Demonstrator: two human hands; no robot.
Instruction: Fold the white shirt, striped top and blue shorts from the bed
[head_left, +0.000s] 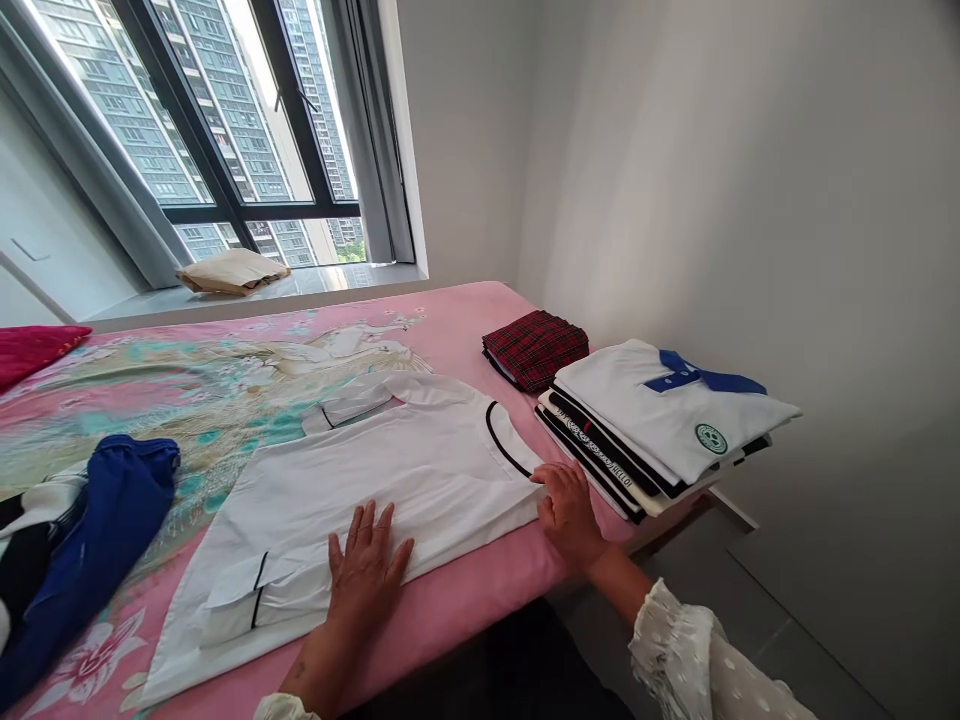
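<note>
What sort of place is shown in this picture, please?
Most likely a bedroom, perhaps in a high-rise home: a pink flowered bed with a white garment spread on it, and a window facing tall buildings.

Daylight from the window (244, 130) — glossy sill (330, 281), right-hand wall (810, 260) in soft grey shadow

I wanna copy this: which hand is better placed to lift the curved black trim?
Probably the right hand: its fingers are by the curved black trim. The left hand lies spread on the white shirt, farther away.
</note>
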